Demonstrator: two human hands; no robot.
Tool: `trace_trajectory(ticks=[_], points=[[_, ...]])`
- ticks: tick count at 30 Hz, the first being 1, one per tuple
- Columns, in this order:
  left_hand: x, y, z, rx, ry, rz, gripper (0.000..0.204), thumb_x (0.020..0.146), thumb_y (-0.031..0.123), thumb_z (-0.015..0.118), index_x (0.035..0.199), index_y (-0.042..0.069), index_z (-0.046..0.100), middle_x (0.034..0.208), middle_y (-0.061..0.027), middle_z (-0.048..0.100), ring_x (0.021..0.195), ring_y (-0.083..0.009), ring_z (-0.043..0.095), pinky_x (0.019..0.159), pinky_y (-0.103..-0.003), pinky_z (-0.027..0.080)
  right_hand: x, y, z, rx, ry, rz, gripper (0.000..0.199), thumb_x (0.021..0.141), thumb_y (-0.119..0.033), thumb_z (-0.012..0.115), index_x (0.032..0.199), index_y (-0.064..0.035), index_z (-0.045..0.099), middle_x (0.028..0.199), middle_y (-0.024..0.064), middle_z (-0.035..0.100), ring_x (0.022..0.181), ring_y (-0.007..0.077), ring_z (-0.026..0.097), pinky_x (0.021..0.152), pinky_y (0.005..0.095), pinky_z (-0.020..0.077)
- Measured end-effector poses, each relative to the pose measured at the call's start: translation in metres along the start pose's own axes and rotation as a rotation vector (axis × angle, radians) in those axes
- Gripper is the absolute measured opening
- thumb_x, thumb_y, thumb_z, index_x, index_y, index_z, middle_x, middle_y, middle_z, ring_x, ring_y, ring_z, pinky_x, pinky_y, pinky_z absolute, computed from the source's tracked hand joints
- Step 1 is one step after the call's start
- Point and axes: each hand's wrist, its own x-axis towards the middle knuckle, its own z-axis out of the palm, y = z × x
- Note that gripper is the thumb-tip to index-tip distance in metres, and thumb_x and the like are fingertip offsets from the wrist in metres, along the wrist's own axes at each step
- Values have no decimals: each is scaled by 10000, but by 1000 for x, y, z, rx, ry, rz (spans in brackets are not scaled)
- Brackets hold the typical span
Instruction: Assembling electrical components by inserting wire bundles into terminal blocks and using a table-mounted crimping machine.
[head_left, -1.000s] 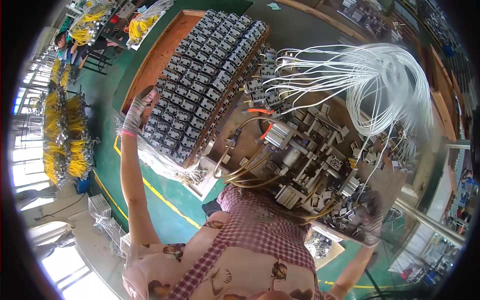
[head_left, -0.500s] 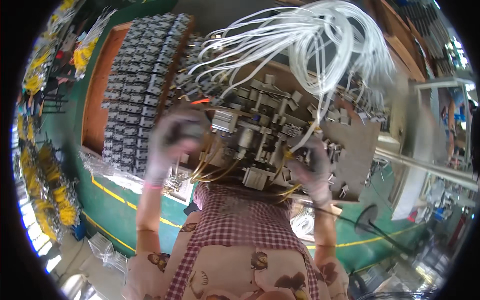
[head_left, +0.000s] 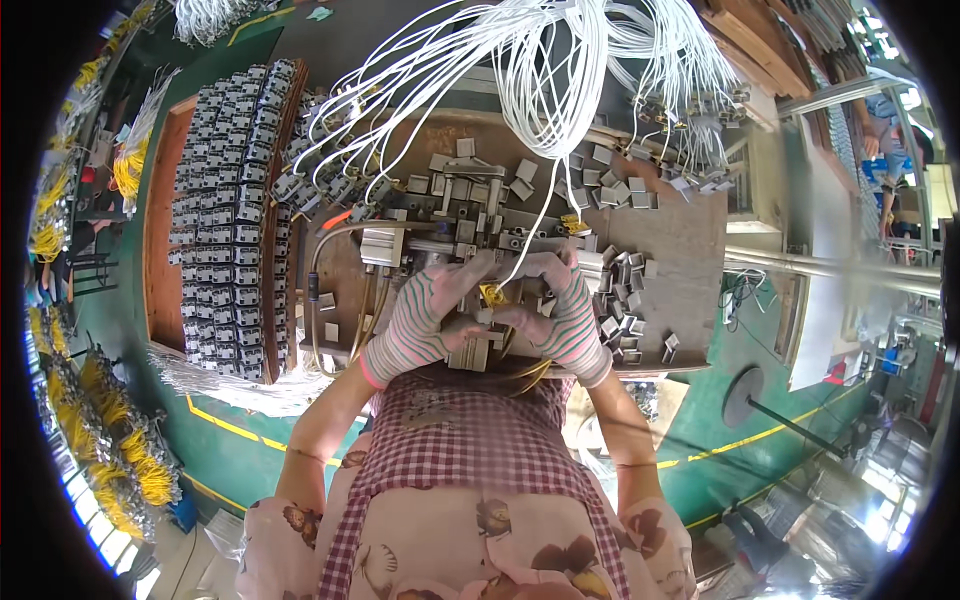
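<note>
Both hands work close together at the near edge of the wooden worktop (head_left: 690, 250), each in a striped knit glove. The left hand (head_left: 425, 315) has its fingers (head_left: 470, 275) curled inward toward a small yellow connector piece (head_left: 492, 293), which sits between the two hands; the right hand (head_left: 562, 310) curls in from the other side, its fingers (head_left: 535, 268) bent over the same spot. Both sets of fingers are nearly closed around the yellow piece, though how firmly either one grips it cannot be told. A white wire (head_left: 530, 235) runs up and away from the fingers to a large bundle of white wires (head_left: 560, 60) hanging well beyond them.

Just beyond the fingers stands a metal fixture (head_left: 455, 225) of grey blocks and bars. To the right of the fingers small grey metal clips (head_left: 620, 290) lie scattered and heaped on the wood. Far to the left of the fingers, a wooden tray (head_left: 158, 260) holds rows of dark grey switch-like parts (head_left: 225, 210). Further left still, bundles of yellow wires (head_left: 120, 450) lie by the green floor (head_left: 250, 450). The person wears a checked apron (head_left: 460, 440)
</note>
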Motion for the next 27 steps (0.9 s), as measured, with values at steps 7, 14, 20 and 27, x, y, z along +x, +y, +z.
trace_trajectory(ticks=[7, 14, 20, 27], points=[[7, 8, -16, 41, 33, 97, 957, 614, 114, 798, 1458, 83, 348, 1141, -133, 644, 804, -332, 596, 690, -427, 492, 3, -7, 7, -30, -27, -3, 454, 672, -150, 834, 1061, -77, 610, 1090, 120, 511, 1028, 294, 523, 866, 388, 457], [-21, 4, 12, -418, 132, -250, 733, 748, 180, 799, 1374, 14, 456, 1184, -80, 626, 976, -202, 624, 839, -337, 501, 2, 2, 11, -22, -56, -15, 558, 650, -166, 854, 1126, -71, 580, 1134, 130, 489, 1059, 303, 524, 880, 378, 468], [-9, 1, 24, -789, 131, -779, 536, 802, 208, 774, 1261, 35, 558, 1025, -49, 625, 792, -101, 628, 671, -253, 528, 6, 16, 16, -196, -184, 96, 803, 566, -318, 899, 1195, -22, 498, 1215, 171, 473, 1114, 372, 501, 915, 441, 459], [-1, 9, -11, 267, -74, -131, 512, 789, 255, 698, 1249, 72, 563, 1053, -114, 558, 912, -293, 576, 742, -394, 496, 29, 48, 14, -797, -221, -277, 733, 546, -484, 799, 1120, -92, 565, 1172, 67, 511, 1101, 285, 481, 958, 465, 361]])
